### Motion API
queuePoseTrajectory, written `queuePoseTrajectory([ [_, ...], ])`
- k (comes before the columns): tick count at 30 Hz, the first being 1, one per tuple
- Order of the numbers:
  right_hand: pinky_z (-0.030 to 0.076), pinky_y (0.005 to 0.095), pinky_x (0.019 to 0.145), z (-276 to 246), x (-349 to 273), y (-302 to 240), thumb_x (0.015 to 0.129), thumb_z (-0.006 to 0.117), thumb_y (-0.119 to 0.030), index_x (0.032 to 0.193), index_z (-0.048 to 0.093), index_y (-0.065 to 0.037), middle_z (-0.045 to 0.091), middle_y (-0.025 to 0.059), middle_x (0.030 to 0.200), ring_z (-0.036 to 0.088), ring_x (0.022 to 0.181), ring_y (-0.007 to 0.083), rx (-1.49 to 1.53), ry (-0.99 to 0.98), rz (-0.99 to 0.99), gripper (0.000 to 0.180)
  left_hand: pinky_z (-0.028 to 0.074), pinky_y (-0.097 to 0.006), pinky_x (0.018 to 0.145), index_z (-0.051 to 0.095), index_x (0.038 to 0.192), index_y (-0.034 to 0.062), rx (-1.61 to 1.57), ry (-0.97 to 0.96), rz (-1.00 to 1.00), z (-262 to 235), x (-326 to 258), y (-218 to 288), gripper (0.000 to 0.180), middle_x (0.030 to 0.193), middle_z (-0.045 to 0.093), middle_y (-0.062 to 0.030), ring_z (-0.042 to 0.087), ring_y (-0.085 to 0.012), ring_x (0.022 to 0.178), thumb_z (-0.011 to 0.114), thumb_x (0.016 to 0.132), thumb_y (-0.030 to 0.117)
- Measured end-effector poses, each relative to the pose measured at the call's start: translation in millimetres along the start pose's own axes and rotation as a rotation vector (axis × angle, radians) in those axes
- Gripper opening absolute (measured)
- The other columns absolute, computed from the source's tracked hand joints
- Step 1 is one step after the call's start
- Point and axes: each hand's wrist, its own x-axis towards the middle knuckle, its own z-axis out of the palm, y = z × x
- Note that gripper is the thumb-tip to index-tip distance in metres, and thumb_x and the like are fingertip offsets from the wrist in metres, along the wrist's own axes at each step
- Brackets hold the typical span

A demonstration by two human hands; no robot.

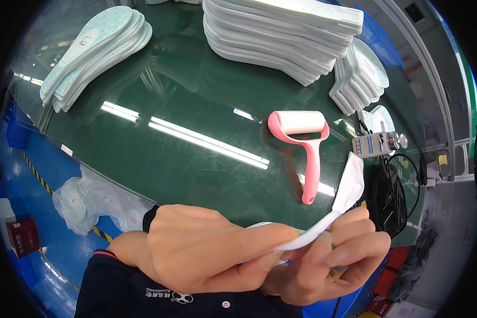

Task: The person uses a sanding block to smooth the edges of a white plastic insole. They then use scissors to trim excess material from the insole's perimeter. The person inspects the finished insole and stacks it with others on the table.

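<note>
1. At the bottom centre of the frame, the person's left hand curls its fingers and thumb around one thin white foam insole, gripping it edge-on.
2. The right hand, at the lower right, pinches the same insole from the other side; a white backing sheet or film rises from it toward the right centre, apparently partly peeled away.
3. Both hands hover over the near edge of a glossy dark green table.
4. A pink-handled lint roller with a white drum lies untouched on the table, right of centre.
5. Judging progress: a tall stack of white insoles sits at the upper centre, a leaning row of white insoles at the upper right, and a fanned pile of pale mint-patterned insoles at the upper left. Which piles are finished cannot be told; the piece in hand looks mid-way, its sheet not fully off.
</note>
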Motion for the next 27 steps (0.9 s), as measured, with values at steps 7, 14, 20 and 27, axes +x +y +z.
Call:
queuePoseTrajectory([
  [7,0.033,0.0214,0.057,9,-2,-3,0.067,0.056,0.0,0.073,0.037,-0.007,0.042,0.0,0.055,0.039,0.052,0.0095,0.016,-0.026,0.014,0.021,0.038,-0.021,0.035,0.064,0.083,0.0003,-0.037,-0.059,0.01,-8,4,0,0.015,0.054,0.059,-0.0042,0.05,-0.0123,0.038,0.058,0.075,0.012],
  [14,0.033,0.0211,0.057,3,-2,-11,0.066,0.059,0.002,0.074,0.039,-0.008,0.047,0.0013,0.058,0.039,0.054,0.0106,-0.2,-0.113,0.009,0.024,0.039,-0.021,0.036,0.064,0.081,0.0,-0.021,-0.001,0.046,-1,4,0,0.015,0.054,0.06,-0.0045,0.051,-0.012,0.037,0.059,0.075,0.013],
  [20,0.03,0.021,0.054,5,2,-2,0.064,0.056,0.003,0.072,0.038,-0.009,0.042,-0.0002,0.056,0.035,0.053,0.009,-0.134,-0.148,-0.015,0.023,0.038,-0.021,0.035,0.065,0.082,0.0014,0.002,0.032,0.008,-1,1,-2,0.014,0.053,0.058,-0.0041,0.051,-0.0126,0.037,0.061,0.073,0.012],
  [27,0.031,0.0207,0.052,1,7,-5,0.062,0.056,0.006,0.071,0.04,-0.008,0.044,0.0008,0.055,0.038,0.051,0.01,-0.045,-0.173,0.003,0.023,0.038,-0.021,0.036,0.066,0.083,0.0031,0.028,-0.04,-0.011,-5,2,2,0.015,0.052,0.058,-0.0033,0.051,-0.0127,0.038,0.062,0.07,0.01],
])
